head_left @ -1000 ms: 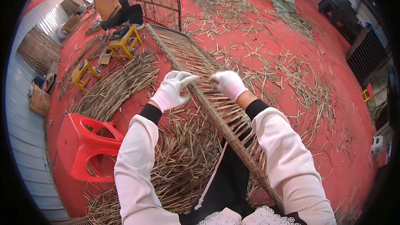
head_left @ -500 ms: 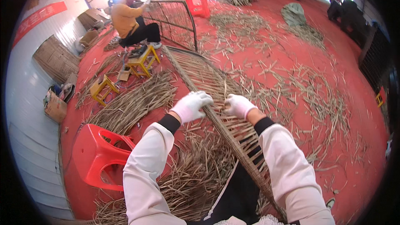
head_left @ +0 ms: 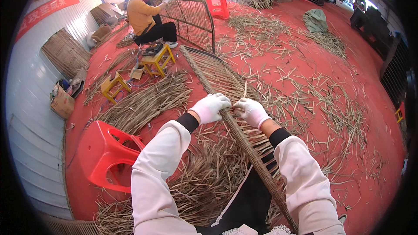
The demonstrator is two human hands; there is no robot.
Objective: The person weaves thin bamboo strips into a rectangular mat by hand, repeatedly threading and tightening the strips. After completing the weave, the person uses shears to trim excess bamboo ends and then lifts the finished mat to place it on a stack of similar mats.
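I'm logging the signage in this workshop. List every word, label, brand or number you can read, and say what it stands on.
Red banner on the pale wall at left: large pale characters, wording not copied here.
Cardboard box beside that wall: any marking is too small and blurred to read.
Woven frame, gloved left hand and gloved right hand: no lettering that shows.

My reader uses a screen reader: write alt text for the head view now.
A person's white-gloved left grip rests on the woven edge of a long slatted panel, the right grip close beside it, over the panel. Loose strips litter the red floor, with a red stool at left and a co-worker in orange beyond.
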